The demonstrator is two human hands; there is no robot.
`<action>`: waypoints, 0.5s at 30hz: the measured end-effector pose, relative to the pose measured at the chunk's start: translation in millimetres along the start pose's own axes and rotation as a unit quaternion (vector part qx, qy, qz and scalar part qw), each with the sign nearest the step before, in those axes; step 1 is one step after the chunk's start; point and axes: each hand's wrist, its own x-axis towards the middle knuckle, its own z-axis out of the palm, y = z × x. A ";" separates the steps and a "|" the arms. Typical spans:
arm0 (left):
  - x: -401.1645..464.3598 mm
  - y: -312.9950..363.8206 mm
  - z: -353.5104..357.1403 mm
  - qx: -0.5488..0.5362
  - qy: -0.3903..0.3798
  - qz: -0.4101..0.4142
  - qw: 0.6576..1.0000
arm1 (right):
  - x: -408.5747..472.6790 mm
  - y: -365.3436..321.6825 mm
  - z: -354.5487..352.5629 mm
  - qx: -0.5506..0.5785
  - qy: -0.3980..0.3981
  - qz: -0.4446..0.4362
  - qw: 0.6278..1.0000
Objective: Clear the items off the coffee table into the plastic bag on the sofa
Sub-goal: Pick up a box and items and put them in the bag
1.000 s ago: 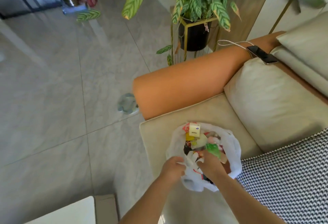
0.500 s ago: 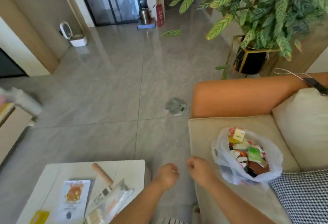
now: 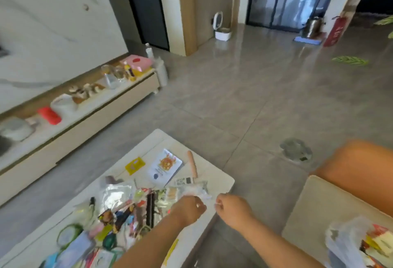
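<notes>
Both the left hand [image 3: 189, 208] and right hand [image 3: 230, 209], fingers curled on nothing visible, hover over the coffee table [image 3: 221, 179]'s near edge beside a clear packet [image 3: 196, 190], so picking it up for the plastic bag [image 3: 340, 244] looks next.

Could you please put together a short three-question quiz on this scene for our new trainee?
1. True or false: the coffee table has been cleared.
2. Where does the plastic bag lie: A) floor, B) sofa, C) coffee table?
3. Which item lies between the yellow packet and the wooden handle?

Key:
1. False: many items remain.
2. B.
3. The white packet with the orange picture.
</notes>
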 end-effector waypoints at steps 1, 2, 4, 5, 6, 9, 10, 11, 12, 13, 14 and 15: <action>-8.5 -7.6 -0.4 -0.015 0.014 -0.020 1.000 | 2.1 -7.7 1.5 -0.011 -0.015 -0.025 1.000; -18.3 -14.5 -0.6 -0.026 0.027 -0.040 0.999 | 3.8 -15.3 3.4 -0.022 -0.031 -0.049 0.998; -37.3 -28.4 2.5 -0.041 0.049 -0.070 0.996 | 6.1 -29.7 8.3 -0.038 -0.056 -0.094 0.993; -46.8 -34.1 3.2 -0.044 0.062 -0.083 0.994 | 8.4 -37.3 11.4 -0.046 -0.065 -0.118 0.990; -56.6 -39.6 4.5 -0.045 0.078 -0.099 0.991 | 9.9 -45.1 14.9 -0.055 -0.074 -0.141 0.986; -84.7 -62.2 14.3 -0.057 0.100 -0.158 0.981 | 8.1 -70.2 32.9 -0.076 -0.107 -0.195 0.972; -93.6 -69.9 19.2 -0.064 0.105 -0.174 0.977 | 4.5 -79.2 37.7 -0.081 -0.119 -0.208 0.968; -102.4 -77.8 24.1 -0.073 0.111 -0.187 0.973 | 1.0 -88.3 42.5 -0.085 -0.130 -0.223 0.962; -113.3 -86.7 29.8 -0.087 0.116 -0.201 0.969 | -3.3 -98.8 48.7 -0.092 -0.144 -0.240 0.956; -120.7 -91.1 32.9 -0.094 0.118 -0.212 0.965 | -5.2 -105.2 53.1 -0.095 -0.152 -0.254 0.951; -128.4 -96.2 36.4 -0.100 0.119 -0.228 0.961 | -8.7 -112.2 56.9 -0.100 -0.163 -0.264 0.945; -138.2 -104.8 41.4 -0.111 0.124 -0.245 0.955 | -13.7 -122.9 63.4 -0.106 -0.175 -0.277 0.939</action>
